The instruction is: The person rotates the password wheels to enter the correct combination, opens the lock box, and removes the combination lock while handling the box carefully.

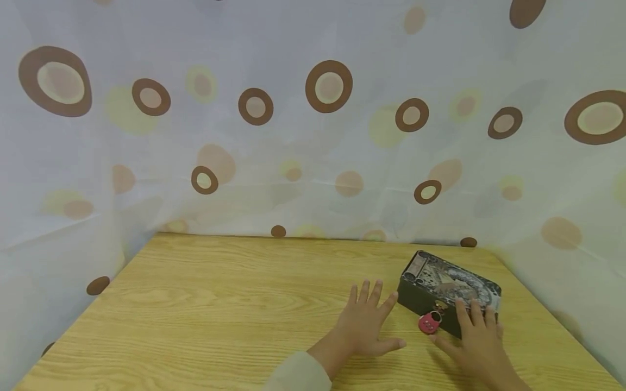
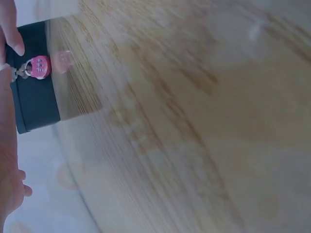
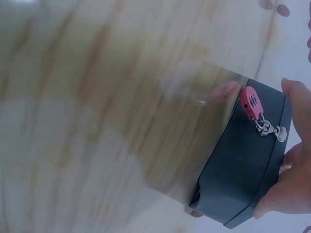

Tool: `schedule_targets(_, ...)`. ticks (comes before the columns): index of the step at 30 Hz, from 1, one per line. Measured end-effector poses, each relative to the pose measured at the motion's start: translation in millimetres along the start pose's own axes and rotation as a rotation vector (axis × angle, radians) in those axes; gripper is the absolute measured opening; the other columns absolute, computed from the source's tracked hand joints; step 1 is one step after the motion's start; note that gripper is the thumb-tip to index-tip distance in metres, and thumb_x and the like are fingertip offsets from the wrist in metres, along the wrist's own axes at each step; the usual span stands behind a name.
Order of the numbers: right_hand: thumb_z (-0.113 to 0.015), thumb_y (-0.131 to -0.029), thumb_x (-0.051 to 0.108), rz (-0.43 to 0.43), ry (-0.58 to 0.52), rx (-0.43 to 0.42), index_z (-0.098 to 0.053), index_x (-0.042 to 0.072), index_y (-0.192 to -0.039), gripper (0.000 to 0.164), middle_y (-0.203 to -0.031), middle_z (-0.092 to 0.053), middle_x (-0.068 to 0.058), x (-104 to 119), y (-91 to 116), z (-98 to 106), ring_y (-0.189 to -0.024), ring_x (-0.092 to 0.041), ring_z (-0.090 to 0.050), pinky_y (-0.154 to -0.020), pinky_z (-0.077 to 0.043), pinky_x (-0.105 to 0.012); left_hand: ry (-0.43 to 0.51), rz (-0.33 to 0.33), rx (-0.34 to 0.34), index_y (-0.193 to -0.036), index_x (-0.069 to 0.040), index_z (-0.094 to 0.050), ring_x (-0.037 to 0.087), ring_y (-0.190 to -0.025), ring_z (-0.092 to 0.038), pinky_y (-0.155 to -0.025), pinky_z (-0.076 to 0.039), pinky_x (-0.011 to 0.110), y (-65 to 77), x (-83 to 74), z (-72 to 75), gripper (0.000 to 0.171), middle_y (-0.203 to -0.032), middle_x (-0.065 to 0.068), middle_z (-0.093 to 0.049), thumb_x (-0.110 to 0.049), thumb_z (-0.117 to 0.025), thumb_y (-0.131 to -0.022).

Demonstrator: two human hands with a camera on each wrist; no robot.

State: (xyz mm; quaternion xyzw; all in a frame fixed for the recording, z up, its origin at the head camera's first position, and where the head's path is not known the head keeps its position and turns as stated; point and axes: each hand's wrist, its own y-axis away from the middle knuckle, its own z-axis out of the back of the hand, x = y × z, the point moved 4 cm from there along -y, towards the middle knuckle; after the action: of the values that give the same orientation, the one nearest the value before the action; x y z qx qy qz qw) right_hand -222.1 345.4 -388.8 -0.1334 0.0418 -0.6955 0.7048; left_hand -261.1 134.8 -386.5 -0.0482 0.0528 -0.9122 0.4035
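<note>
A dark box (image 1: 421,297) with a picture-printed lid (image 1: 452,279) sits at the right of the table, its lid down. From the metal clasp (image 3: 272,130) on its front hangs a pink combination padlock (image 1: 429,322), its dials showing in both wrist views. My left hand (image 1: 363,326) is spread out just left of the box, holding nothing. Over the box's front right part lies my right hand (image 1: 481,347); its fingers reach to the lid's edge and its thumb points toward the padlock. Whether the right fingers press on the box, I cannot tell.
The wooden table (image 1: 220,304) stretches away to the left of the box. A white curtain (image 1: 293,146) with brown and yellow circles hangs behind the table and along both its sides.
</note>
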Motion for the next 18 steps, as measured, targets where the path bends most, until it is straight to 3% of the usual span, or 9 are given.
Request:
schedule_targets(8,-0.070,-0.074,0.052,0.050,0.001,-0.035,-0.033,-0.013,-0.133,0.095,-0.132,-0.029,-0.044,7.3,1.8,0.8,-0.114,-0.070,-0.022,-0.082,-0.025,-0.079,-0.014,-0.020,-0.025,-0.149,-0.026,-0.015,0.026,-0.143,-0.016,-0.113,-0.023,0.046,-5.2,-6.4,0.4,0.080,-0.156,0.006,-0.016,-0.072,-0.029,-0.086)
schedule_targets(18,-0.072,-0.072,0.048,0.104,0.000,-0.071,-0.036,-0.011,-0.132,0.092,-0.133,-0.031,-0.042,20.2,2.6,-1.7,-0.116,-0.068,-0.025,-0.083,-0.028,-0.077,-0.132,-0.028,-0.004,-0.149,-0.021,-0.013,0.020,-0.144,-0.013,-0.115,-0.020,0.041,-14.4,-14.4,0.1,0.083,-0.156,0.002,-0.012,-0.074,-0.023,-0.086)
